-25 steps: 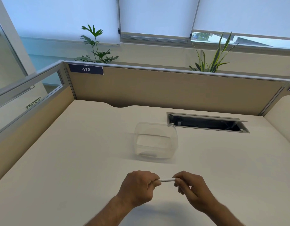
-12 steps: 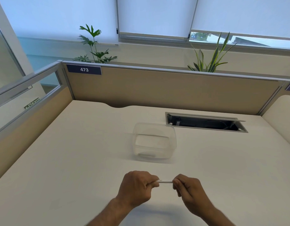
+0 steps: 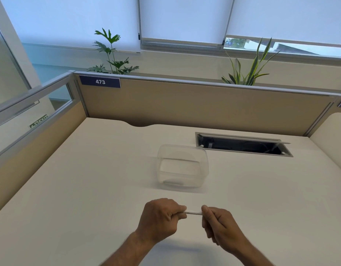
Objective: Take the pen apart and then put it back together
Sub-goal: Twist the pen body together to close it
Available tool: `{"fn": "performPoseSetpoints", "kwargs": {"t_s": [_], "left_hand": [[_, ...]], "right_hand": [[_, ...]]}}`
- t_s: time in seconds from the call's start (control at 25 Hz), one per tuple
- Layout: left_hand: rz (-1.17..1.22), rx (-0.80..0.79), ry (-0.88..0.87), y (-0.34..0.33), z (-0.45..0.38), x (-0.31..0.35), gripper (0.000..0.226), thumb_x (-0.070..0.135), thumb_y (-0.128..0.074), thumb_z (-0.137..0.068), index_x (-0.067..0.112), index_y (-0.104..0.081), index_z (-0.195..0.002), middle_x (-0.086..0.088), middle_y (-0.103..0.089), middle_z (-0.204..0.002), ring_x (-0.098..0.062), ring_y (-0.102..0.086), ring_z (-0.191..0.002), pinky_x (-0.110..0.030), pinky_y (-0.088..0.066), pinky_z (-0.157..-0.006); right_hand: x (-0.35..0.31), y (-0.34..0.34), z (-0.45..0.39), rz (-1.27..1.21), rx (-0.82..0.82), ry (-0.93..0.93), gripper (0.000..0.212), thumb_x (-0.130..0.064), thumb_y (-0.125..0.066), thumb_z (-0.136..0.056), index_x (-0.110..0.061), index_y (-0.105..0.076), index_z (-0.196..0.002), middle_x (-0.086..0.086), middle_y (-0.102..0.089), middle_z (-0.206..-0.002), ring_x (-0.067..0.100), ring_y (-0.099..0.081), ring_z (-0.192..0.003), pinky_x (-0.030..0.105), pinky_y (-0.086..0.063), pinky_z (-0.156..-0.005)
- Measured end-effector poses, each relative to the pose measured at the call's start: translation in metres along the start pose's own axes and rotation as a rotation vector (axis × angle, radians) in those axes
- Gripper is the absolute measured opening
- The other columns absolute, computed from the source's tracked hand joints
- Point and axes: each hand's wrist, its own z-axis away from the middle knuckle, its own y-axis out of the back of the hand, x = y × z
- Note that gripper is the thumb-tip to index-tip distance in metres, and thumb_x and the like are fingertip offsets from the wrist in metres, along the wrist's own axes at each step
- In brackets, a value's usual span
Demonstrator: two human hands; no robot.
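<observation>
A thin white pen (image 3: 193, 212) lies level between my two hands, just above the near part of the cream desk (image 3: 89, 189). My left hand (image 3: 161, 217) is closed in a fist around the pen's left end. My right hand (image 3: 218, 225) pinches the right end between thumb and fingers. Only a short middle stretch of the pen shows; both ends are hidden in the hands.
A clear plastic tub (image 3: 182, 166) stands on the desk beyond my hands, with a small pale piece on its floor. An open cable hatch (image 3: 242, 144) is sunk into the desk at the back right. Beige partition walls (image 3: 185, 104) close the back and left.
The hands stay together on the pen with hardly any shift. The visible stretch of pen between them is slightly shorter than a second ago.
</observation>
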Motion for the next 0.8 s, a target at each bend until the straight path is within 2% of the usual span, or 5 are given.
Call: {"fn": "performPoseSetpoints", "kwargs": {"t_s": [0.16, 0.28, 0.4, 0.56, 0.8], "left_hand": [[-0.044, -0.086, 0.006, 0.002, 0.001, 0.0, 0.013, 0.039, -0.061, -0.084, 0.028, -0.068, -0.086, 0.005, -0.068, -0.064, -0.012, -0.057, -0.056, -0.032, -0.049, -0.048], [-0.067, -0.128, 0.018, 0.002, 0.002, 0.0, 0.021, 0.043, -0.054, -0.087, 0.027, -0.067, -0.086, 0.003, -0.066, -0.064, -0.015, -0.054, -0.057, -0.032, -0.048, -0.05], [-0.041, -0.151, 0.024, 0.0, 0.003, 0.003, 0.025, 0.043, -0.049, -0.089, 0.025, -0.066, -0.086, 0.003, -0.069, -0.067, -0.017, -0.057, -0.059, -0.03, -0.048, -0.052], [-0.05, -0.125, -0.021, -0.001, 0.003, 0.006, 0.021, 0.041, -0.053, -0.088, 0.025, -0.067, -0.084, 0.004, -0.068, -0.065, -0.016, -0.057, -0.057, -0.03, -0.049, -0.048], [-0.044, -0.091, -0.051, 0.003, -0.001, 0.007, 0.009, 0.033, -0.071, -0.079, 0.027, -0.073, -0.085, 0.007, -0.073, -0.068, -0.012, -0.063, -0.059, -0.027, -0.051, -0.048]], "right_hand": [[0.004, 0.008, 0.002, 0.186, 0.027, 0.21, 0.027, -0.055, -0.05, -0.094, -0.031, -0.063, -0.097, 0.002, -0.068, -0.072, 0.015, -0.063, -0.051, 0.025, -0.051, -0.047], [0.008, 0.014, 0.002, 0.329, 0.018, 0.335, 0.01, -0.04, -0.053, -0.096, -0.034, -0.057, -0.103, -0.007, -0.066, -0.075, 0.015, -0.065, -0.061, 0.03, -0.054, -0.054], [0.007, 0.016, 0.001, 0.398, 0.055, 0.362, 0.006, -0.028, -0.053, -0.097, -0.029, -0.058, -0.094, -0.008, -0.064, -0.072, 0.012, -0.061, -0.058, 0.035, -0.053, -0.054], [0.005, 0.014, 0.0, 0.432, 0.125, 0.357, 0.028, -0.027, -0.049, -0.097, -0.019, -0.055, -0.071, -0.005, -0.056, -0.055, 0.015, -0.052, -0.047, 0.038, -0.048, -0.047], [0.003, 0.004, -0.004, 0.131, 0.043, 0.071, 0.066, -0.049, -0.041, -0.099, -0.019, -0.05, -0.041, 0.006, -0.055, -0.037, 0.012, -0.046, -0.03, 0.019, -0.037, -0.038]]}}
